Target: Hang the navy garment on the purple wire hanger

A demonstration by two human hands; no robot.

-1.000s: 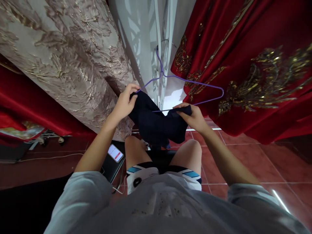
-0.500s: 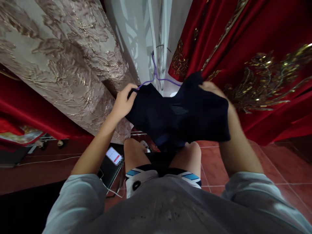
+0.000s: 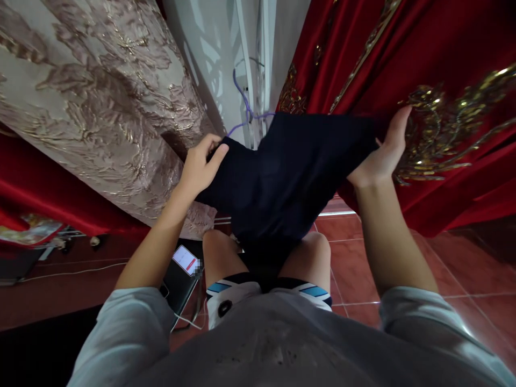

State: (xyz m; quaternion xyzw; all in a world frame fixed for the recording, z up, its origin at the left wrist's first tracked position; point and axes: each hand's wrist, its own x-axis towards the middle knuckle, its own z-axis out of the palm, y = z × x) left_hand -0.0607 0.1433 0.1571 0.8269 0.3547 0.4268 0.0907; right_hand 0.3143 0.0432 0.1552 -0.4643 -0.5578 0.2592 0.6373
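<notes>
A dark navy shirt (image 3: 278, 177) hangs spread in front of my knees, with a purple hanger (image 3: 246, 105) poking out at its neckline. My left hand (image 3: 203, 161) pinches the shirt's left shoulder, thumb on top, where the hanger's arm goes under the cloth. My right hand (image 3: 381, 153) is at the shirt's raised right side, its thumb stretched up and away from the cloth. The fingers of that hand are mostly hidden behind the fabric. The hanger's far arm disappears beneath the shirt.
A pale embossed curtain (image 3: 121, 107) hangs to the left, a red curtain (image 3: 443, 48) with gold sequins to the right. White metal bars (image 3: 264, 48) stand behind the hanger. A phone (image 3: 186, 260) lies on a black surface beside my left leg. Red tiles (image 3: 355, 269) cover the floor.
My right hand has moved right and turned, its thumb now spread. The shirt's right side is lifted and drawn out flatter. The hanger has tilted slightly left; my left hand keeps its grip.
</notes>
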